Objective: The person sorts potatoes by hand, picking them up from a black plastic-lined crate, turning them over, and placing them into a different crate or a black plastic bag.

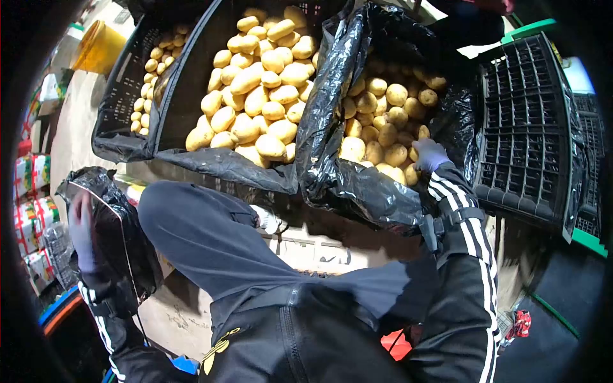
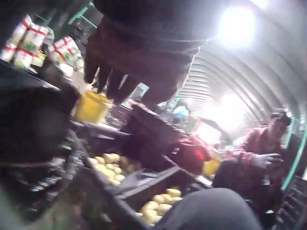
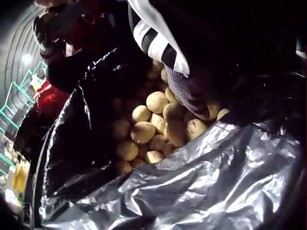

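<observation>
My gloved right hand (image 1: 431,155) reaches into a crate lined with black plastic (image 1: 389,195), its fingers down among the potatoes (image 1: 387,135). One potato (image 1: 423,132) lies right at the fingertips. In the right wrist view the grey glove (image 3: 188,96) points down into the pile, and I cannot tell whether the fingers grip a potato. Far left, my gloved left hand (image 1: 82,230) is at the side of a black plastic bag (image 1: 131,246) with a pale rim. Its fingers hang extended and dark in the left wrist view, with nothing seen between them.
A crate of larger potatoes (image 1: 258,96) stands in the middle, beside a crate of small ones (image 1: 153,76). Black plastic crates (image 1: 520,127) stand at the right. A yellow bucket (image 1: 100,46) is at the back left. Another person (image 2: 259,148) sits across from me.
</observation>
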Demonstrator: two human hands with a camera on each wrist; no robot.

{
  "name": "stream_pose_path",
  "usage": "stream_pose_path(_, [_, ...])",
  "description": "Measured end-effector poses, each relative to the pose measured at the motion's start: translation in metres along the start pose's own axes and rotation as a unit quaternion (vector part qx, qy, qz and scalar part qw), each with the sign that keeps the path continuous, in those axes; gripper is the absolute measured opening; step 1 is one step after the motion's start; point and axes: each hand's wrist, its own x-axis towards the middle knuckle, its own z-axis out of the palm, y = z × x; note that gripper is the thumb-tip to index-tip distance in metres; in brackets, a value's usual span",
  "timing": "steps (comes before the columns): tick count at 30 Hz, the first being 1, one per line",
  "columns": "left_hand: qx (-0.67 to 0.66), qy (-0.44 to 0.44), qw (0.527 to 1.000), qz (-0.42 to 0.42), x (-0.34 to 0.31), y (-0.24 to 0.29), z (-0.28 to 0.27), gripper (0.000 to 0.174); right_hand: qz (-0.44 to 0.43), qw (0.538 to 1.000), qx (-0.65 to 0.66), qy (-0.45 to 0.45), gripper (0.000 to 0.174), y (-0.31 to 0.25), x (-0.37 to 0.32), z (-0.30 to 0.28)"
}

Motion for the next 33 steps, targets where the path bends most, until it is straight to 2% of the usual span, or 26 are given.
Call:
stream_pose_path(1, [-0.030,-0.025,0.997,0.071,0.013,0.079,0.020,0.030,-0.016,0.998,-0.067,-0.010,0.068,0.001,0.005,0.007])
stream_pose_path(2, [-0.029,-0.049,0.992,0.111,0.023,0.122,0.040,0.029,-0.011,0.997,-0.075,0.014,0.065,0.005,0.011,0.020])
stream_pose_path(3, [-0.186,-0.051,0.979,0.066,0.022,0.188,0.067,0.029,-0.011,0.997,-0.076,0.009,0.065,0.005,0.014,0.025])
stream_pose_path(4, [-0.240,-0.081,0.962,0.102,0.022,0.243,0.086,0.029,0.012,0.996,-0.081,0.019,0.062,0.002,0.017,0.030])
stream_pose_path(5, [-0.171,-0.115,0.960,0.187,0.026,0.279,0.102,0.035,0.035,0.995,-0.084,0.029,0.059,-0.001,0.021,0.035])
stream_pose_path(6, [-0.251,-0.145,0.945,0.149,0.032,0.274,0.112,0.034,0.022,0.994,-0.088,0.056,0.057,0.001,0.027,0.044])
stream_pose_path(7, [-0.215,-0.200,0.921,0.255,0.022,0.332,0.141,0.032,0.019,0.995,-0.086,0.049,0.057,0.003,0.031,0.040])
stream_pose_path(8, [-0.238,-0.237,0.906,0.257,0.014,0.357,0.159,0.029,0.000,0.998,-0.048,0.041,0.057,0.011,0.033,0.032])
stream_pose_path(9, [-0.211,-0.262,0.890,0.307,0.015,0.365,0.179,0.026,-0.016,0.999,-0.014,0.035,0.057,0.021,0.037,0.024])
stream_pose_path(10, [-0.251,-0.299,0.862,0.323,0.014,0.368,0.201,0.023,-0.034,0.997,-0.025,0.061,0.058,0.033,0.047,0.036])
stream_pose_path(11, [-0.310,-0.261,0.862,0.303,0.008,0.364,0.233,0.018,-0.031,0.998,-0.029,0.055,0.058,0.033,0.048,0.035])
stream_pose_path(13, [-0.353,-0.292,0.843,0.282,0.001,0.353,0.274,0.017,-0.023,0.997,-0.038,0.062,0.056,0.027,0.047,0.033])
stream_pose_path(15, [-0.269,-0.315,0.860,0.297,-0.012,0.342,0.285,0.018,0.005,0.998,-0.052,0.032,0.056,0.019,0.040,0.030])
stream_pose_path(17, [-0.290,-0.355,0.830,0.319,-0.012,0.332,0.283,0.020,0.016,0.992,0.121,-0.013,0.056,0.017,0.034,0.008])
stream_pose_path(18, [-0.281,-0.339,0.836,0.327,-0.010,0.328,0.281,0.020,0.071,0.935,0.343,-0.053,0.058,0.027,0.039,0.022])
stream_pose_path(19, [-0.277,-0.325,0.842,0.329,-0.012,0.324,0.282,0.021,0.046,0.866,0.498,0.005,0.055,0.026,0.036,0.035])
stream_pose_path(20, [-0.244,-0.345,0.846,0.325,-0.011,0.319,0.285,0.029,0.026,0.754,0.656,-0.009,0.051,-0.002,0.011,0.006])
stream_pose_path(22, [-0.264,-0.326,0.847,0.327,-0.017,0.318,0.286,0.035,-0.043,0.768,0.639,-0.012,0.045,-0.034,-0.026,-0.033])
stream_pose_path(23, [-0.274,-0.313,0.847,0.329,-0.020,0.319,0.287,0.041,-0.092,0.756,0.648,0.012,0.043,-0.053,-0.042,-0.043])
stream_pose_path(24, [-0.258,-0.304,0.833,0.383,-0.022,0.319,0.291,0.055,-0.109,0.733,0.671,0.004,0.043,-0.073,-0.060,-0.061])
stream_pose_path(25, [-0.276,-0.318,0.815,0.398,-0.026,0.322,0.290,0.064,-0.125,0.709,0.694,-0.004,0.043,-0.093,-0.076,-0.072])
stream_pose_path(27, [-0.328,-0.283,0.774,0.462,-0.034,0.330,0.290,0.071,-0.133,0.530,0.838,-0.016,0.040,-0.127,-0.095,-0.065])
stream_pose_path(28, [-0.356,-0.276,0.755,0.477,-0.037,0.332,0.294,0.076,-0.085,0.479,0.871,-0.071,0.046,-0.136,-0.099,-0.068])
stream_pose_path(31, [-0.385,-0.322,0.736,0.455,-0.042,0.334,0.294,0.080,-0.042,0.465,0.884,-0.004,0.047,-0.177,-0.124,-0.093])
stream_pose_path(32, [-0.377,-0.314,0.733,0.471,-0.038,0.334,0.293,0.083,-0.064,0.500,0.863,-0.022,0.049,-0.172,-0.128,-0.094])
stream_pose_path(33, [-0.377,-0.314,0.730,0.476,-0.036,0.334,0.290,0.083,-0.065,0.500,0.864,-0.017,0.049,-0.171,-0.131,-0.094])
